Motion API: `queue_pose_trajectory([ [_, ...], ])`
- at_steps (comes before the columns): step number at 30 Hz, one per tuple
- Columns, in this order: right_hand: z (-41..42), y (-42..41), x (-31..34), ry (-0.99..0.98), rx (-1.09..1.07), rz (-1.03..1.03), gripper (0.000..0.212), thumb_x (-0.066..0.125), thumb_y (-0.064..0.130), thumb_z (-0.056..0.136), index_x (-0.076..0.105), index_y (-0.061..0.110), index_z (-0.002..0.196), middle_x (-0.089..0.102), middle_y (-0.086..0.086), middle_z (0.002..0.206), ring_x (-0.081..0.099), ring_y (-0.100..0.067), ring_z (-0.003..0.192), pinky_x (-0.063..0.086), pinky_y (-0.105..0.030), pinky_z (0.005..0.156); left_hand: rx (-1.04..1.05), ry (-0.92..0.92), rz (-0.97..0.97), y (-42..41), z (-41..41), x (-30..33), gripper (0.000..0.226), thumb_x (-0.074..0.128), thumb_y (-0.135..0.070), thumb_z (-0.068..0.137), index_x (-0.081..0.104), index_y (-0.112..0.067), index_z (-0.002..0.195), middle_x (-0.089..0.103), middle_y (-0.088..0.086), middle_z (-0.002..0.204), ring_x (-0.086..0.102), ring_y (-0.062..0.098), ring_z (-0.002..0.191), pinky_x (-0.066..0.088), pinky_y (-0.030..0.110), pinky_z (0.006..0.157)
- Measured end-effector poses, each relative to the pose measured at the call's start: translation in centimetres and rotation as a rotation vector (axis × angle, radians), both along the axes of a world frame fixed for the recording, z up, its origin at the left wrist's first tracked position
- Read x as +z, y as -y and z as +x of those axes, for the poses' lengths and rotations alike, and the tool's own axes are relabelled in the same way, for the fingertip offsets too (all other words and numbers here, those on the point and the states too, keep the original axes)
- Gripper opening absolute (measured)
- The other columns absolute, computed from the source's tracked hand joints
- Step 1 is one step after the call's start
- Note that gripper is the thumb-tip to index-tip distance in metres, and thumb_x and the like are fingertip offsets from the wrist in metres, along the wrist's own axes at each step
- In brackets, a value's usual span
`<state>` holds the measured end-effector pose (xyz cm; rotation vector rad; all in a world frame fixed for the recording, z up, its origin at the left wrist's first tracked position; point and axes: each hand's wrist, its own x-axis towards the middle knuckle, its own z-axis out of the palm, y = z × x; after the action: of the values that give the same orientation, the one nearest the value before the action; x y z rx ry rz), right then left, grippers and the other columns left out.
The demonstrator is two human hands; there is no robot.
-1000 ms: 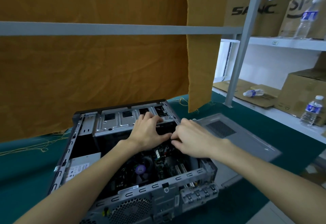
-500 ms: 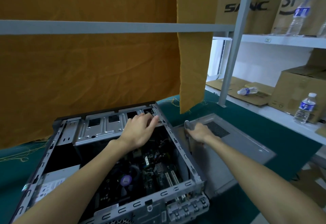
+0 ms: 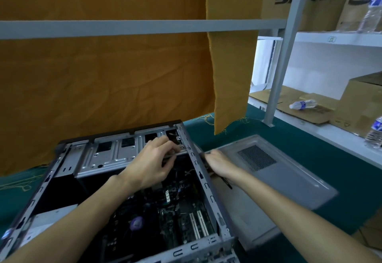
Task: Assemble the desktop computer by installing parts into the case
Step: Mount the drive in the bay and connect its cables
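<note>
Head view showed an open computer case [image 3: 115, 159] lying on its side on the green tabletop [image 3: 310, 149], near the front edge and left of the middle, its open side facing up. Inside, the circuit board [image 3: 171, 211] lay on the bottom, with white slots toward the front. A metal drive tray [image 3: 107, 155] spanned the far end of the case. The left hand [image 3: 153, 163] reached in over the far right corner of the case, its grip closed with curled fingers on the front lip of the drive tray. The right hand [image 3: 217, 162] sat just outside the case's right wall [image 3: 204, 182], fingers bent down against it; whether its grip held anything could not be told, since the wall hid the fingertips. A grey side panel [image 3: 279, 180] with a mesh vent lay flat on the tabletop just right of the case, under the right forearm. Orange cloth [image 3: 103, 80] hung behind the tabletop's far edge from a grey rail [image 3: 144, 28]. On the right stood white shelves [image 3: 341, 39] with cardboard boxes [image 3: 299, 0] and water bottles [image 3: 301, 104]
</note>
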<state>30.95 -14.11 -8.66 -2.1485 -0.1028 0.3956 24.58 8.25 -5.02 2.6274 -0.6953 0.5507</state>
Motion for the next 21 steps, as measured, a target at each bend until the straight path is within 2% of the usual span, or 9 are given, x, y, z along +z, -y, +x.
queue_pose_trajectory([
  [3,-1.0,-1.3,1.0,0.044,0.005,-0.003,0.033,0.041,0.028,0.108,0.045,0.017,0.078,0.05,-0.002,0.074,0.048,-0.02,0.066,0.035,-0.032,0.063,-0.005,-0.032,-0.032,-0.1,-0.2,-0.2,0.019,0.06,-0.019,0.101,0.068,-0.016,0.118,0.055,-0.007,0.107,0.055,0.011,0.101,0.05,0.024,0.089],
  [6,-1.5,-1.7,1.6,0.032,-0.025,0.044,0.036,0.04,0.029,0.11,0.049,0.019,0.077,0.054,0.001,0.07,0.051,-0.016,0.061,0.038,-0.029,0.058,0.026,-0.083,-0.093,-0.3,0.1,-0.3,0.011,0.06,-0.019,0.101,0.067,-0.019,0.11,0.056,-0.009,0.106,0.055,0.008,0.1,0.049,0.023,0.085],
  [9,-1.8,-2.5,2.0,0.029,-0.035,0.053,0.037,0.037,0.032,0.11,0.051,0.018,0.079,0.056,0.0,0.073,0.054,-0.019,0.064,0.041,-0.03,0.062,0.061,-0.128,-0.138,-0.6,0.1,-0.1,0.007,0.063,-0.02,0.1,0.064,-0.027,0.099,0.055,-0.016,0.099,0.054,-0.001,0.091,0.042,0.014,0.074],
  [12,-1.8,-3.8,1.8,0.016,-0.003,0.043,0.037,0.036,0.032,0.111,0.053,0.017,0.082,0.058,-0.003,0.078,0.057,-0.023,0.071,0.044,-0.034,0.069,0.08,-0.13,-0.149,-1.7,-0.3,-0.1,0.009,0.065,-0.018,0.098,0.063,-0.027,0.095,0.055,-0.017,0.096,0.054,-0.005,0.09,0.041,0.009,0.07],
  [15,-1.6,-4.5,1.9,0.009,0.037,0.0,0.035,0.038,0.029,0.109,0.051,0.016,0.08,0.056,-0.005,0.079,0.055,-0.025,0.073,0.042,-0.034,0.07,0.133,-0.112,-0.165,-2.2,-0.8,-0.2,0.01,0.065,-0.02,0.096,0.062,-0.029,0.09,0.057,-0.016,0.094,0.056,-0.003,0.085,0.042,0.012,0.067],
  [18,-1.2,-4.1,1.3,-0.002,0.015,-0.05,0.027,0.04,0.023,0.105,0.044,0.014,0.08,0.048,-0.008,0.08,0.047,-0.024,0.07,0.034,-0.034,0.069,0.182,-0.09,-0.166,-1.2,-0.6,0.0,0.012,0.061,-0.028,0.094,0.058,-0.03,0.083,0.059,-0.015,0.088,0.057,0.003,0.078,0.048,0.026,0.064],
  [19,-1.1,-3.9,1.0,-0.002,0.004,-0.071,0.028,0.041,0.024,0.106,0.048,0.014,0.081,0.051,-0.009,0.08,0.051,-0.025,0.07,0.034,-0.034,0.069,0.197,-0.084,-0.172,-1.0,-0.5,0.0,0.015,0.06,-0.031,0.095,0.057,-0.031,0.08,0.059,-0.016,0.086,0.057,0.003,0.077,0.046,0.027,0.063],
  [21,-1.0,-3.5,-0.1,-0.004,-0.016,-0.104,0.025,0.045,0.021,0.107,0.062,0.008,0.096,0.063,-0.011,0.096,0.063,-0.026,0.086,0.04,-0.033,0.071,0.218,-0.071,-0.177,-0.8,-0.5,-0.1,0.017,0.059,-0.033,0.096,0.057,-0.03,0.08,0.06,-0.016,0.084,0.057,0.004,0.076,0.043,0.026,0.061],
])
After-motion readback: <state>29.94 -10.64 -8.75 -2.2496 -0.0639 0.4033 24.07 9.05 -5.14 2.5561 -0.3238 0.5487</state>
